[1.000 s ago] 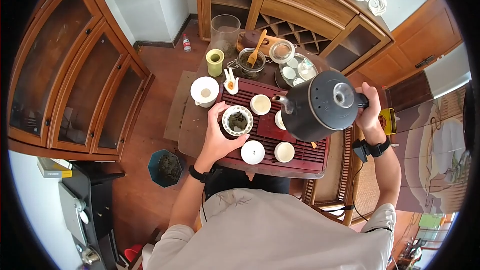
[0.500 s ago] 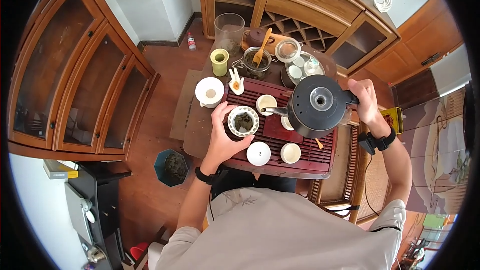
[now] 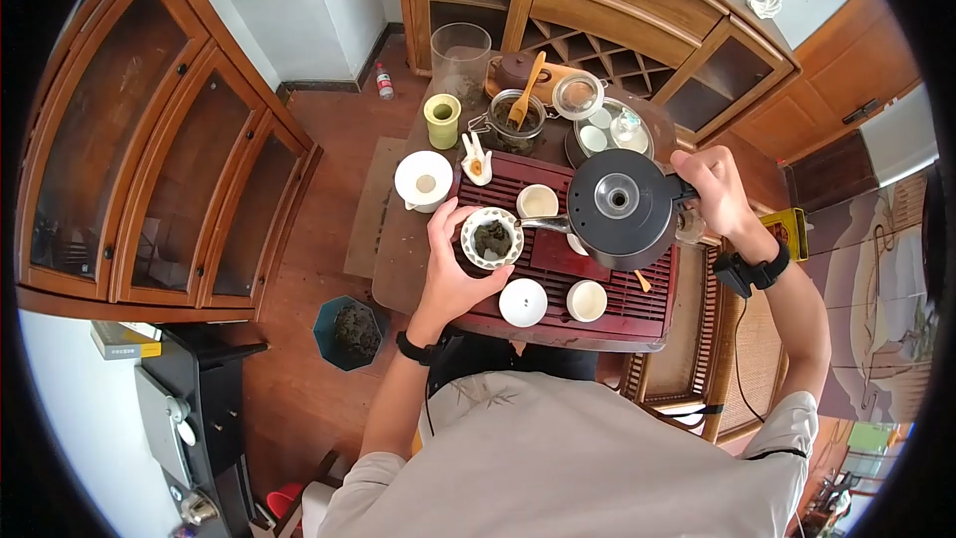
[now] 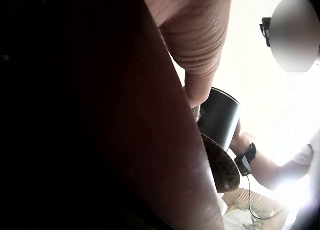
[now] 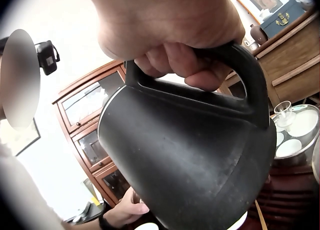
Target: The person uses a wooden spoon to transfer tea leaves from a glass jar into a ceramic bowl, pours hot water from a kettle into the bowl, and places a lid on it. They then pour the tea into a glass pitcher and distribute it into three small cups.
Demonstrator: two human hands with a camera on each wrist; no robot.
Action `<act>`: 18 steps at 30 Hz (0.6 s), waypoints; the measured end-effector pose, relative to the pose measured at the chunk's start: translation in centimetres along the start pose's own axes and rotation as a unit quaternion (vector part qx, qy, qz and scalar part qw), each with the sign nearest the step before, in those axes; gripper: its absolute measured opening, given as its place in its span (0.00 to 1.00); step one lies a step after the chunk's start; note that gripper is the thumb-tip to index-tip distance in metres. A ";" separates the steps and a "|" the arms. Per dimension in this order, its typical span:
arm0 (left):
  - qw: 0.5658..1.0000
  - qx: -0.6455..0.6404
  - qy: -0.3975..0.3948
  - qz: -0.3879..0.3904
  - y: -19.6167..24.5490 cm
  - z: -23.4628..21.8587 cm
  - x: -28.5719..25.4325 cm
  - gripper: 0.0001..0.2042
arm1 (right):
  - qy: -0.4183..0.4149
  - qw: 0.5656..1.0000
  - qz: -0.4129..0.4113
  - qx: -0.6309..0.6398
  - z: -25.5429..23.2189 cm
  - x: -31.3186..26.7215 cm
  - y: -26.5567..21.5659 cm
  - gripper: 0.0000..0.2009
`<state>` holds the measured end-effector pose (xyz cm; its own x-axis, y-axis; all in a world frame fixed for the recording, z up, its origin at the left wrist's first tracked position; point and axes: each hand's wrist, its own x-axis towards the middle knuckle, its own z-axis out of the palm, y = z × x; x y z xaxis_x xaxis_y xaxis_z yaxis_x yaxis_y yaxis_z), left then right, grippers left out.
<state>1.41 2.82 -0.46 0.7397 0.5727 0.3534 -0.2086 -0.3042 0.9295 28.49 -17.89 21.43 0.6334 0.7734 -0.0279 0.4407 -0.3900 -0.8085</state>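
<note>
In the head view my left hand [image 3: 445,269] holds a white tea bowl [image 3: 513,250] with a patterned rim, thumb on the near side and fingers on the far side. Dark wet tea leaves [image 3: 492,238] lie inside it. My right hand [image 3: 712,189] grips the handle of a black electric kettle [image 3: 622,229], whose metal spout [image 3: 546,223] points left, its tip right at the bowl's rim. The right wrist view shows my fingers curled round the handle of the tilted kettle [image 5: 185,150]. A small white lid [image 3: 523,302] and a cup [image 3: 587,301] stand close by.
A dark red slatted tea tray [image 3: 488,316] carries the cups. Behind it stand a glass jar [image 3: 517,137] with a wooden scoop [image 3: 526,100], a green vase [image 3: 441,121] and a round metal tray [image 3: 645,144]. A white pitcher [image 3: 409,189] with a strainer stands at the left.
The kettle has moved left and its spout has come from the tray's middle to the bowl's rim. My left hand keeps its hold on the tea bowl.
</note>
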 end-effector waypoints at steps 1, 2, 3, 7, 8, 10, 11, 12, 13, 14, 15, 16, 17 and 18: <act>1.000 0.000 -0.001 0.002 -0.1 0.0 0.0 0.58 | 0.000 1.000 -0.001 0.000 0.0 0.1 0.2 0.28; 1.000 0.000 0.000 0.003 -0.1 0.0 0.1 0.58 | -0.006 1.000 -0.011 -0.013 -0.1 0.3 0.7 0.28; 1.000 -0.002 0.000 0.005 0.0 0.0 0.1 0.58 | -0.011 0.999 -0.021 -0.024 -0.2 0.5 0.9 0.28; 1.000 0.001 0.002 0.006 0.0 0.1 0.1 0.58 | -0.003 0.999 -0.030 -0.044 0.2 0.5 0.4 0.28; 1.000 0.001 0.002 0.006 -0.1 0.1 0.1 0.58 | 0.000 0.999 -0.026 -0.046 0.3 0.5 0.2 0.28; 1.000 -0.011 0.005 0.010 -0.2 0.1 0.1 0.58 | 0.002 0.999 -0.022 -0.049 0.5 0.4 -0.1 0.28; 1.000 -0.011 0.005 0.010 -0.2 0.1 0.1 0.58 | 0.001 0.999 -0.015 -0.050 0.5 0.4 -0.2 0.28; 1.000 -0.010 0.005 0.008 -0.1 0.1 0.1 0.58 | 0.000 0.999 -0.007 -0.051 0.5 0.3 -0.2 0.28; 1.000 -0.008 0.005 0.006 0.0 0.1 0.0 0.58 | -0.001 0.999 -0.006 -0.051 0.6 0.2 -0.2 0.28; 1.000 -0.008 0.005 0.005 0.0 0.1 0.0 0.58 | -0.002 0.999 -0.006 -0.049 0.6 0.2 -0.2 0.28; 1.000 -0.006 0.005 0.006 0.1 0.1 0.0 0.58 | -0.003 0.999 -0.006 -0.047 0.6 0.1 -0.2 0.27; 1.000 -0.004 0.004 0.007 0.1 0.1 0.1 0.58 | -0.002 0.999 -0.006 -0.047 0.5 0.1 -0.1 0.27; 1.000 -0.004 0.004 0.007 0.0 0.1 0.0 0.58 | -0.008 0.998 -0.008 -0.062 0.3 0.1 0.2 0.27; 1.000 -0.004 0.005 0.010 -0.2 0.2 0.0 0.58 | -0.013 0.997 -0.011 -0.076 0.3 0.1 0.3 0.28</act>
<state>1.56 2.76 -0.62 0.7290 0.5740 0.3731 -0.2291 -0.3090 0.9231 28.53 -17.75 21.00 0.6075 0.7938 -0.0282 0.5464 -0.4434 -0.7105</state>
